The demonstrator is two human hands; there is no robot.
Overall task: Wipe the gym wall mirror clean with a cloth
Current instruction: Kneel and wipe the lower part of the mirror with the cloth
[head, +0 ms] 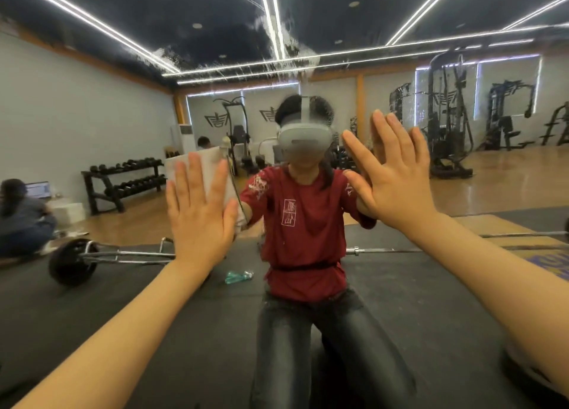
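Head view: our flat left hand (200, 211) presses the white cloth (212, 174) to the mirror (92, 106), right hand (391, 174) spread empty; next, sweep up toward the streaks (277, 60)

I'm seeing even, fairly bright light coming from white ceiling strips (92, 23) reflecting in the mirror (400, 106). Wet smears (286, 60) are hazing the glass near the top. The wide lens is bending lines at the edges, and the wood floor (492, 180) is glaring softly.

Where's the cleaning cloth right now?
In the head view, the white cloth is left of centre, pressed flat against the mirror under the left hand.
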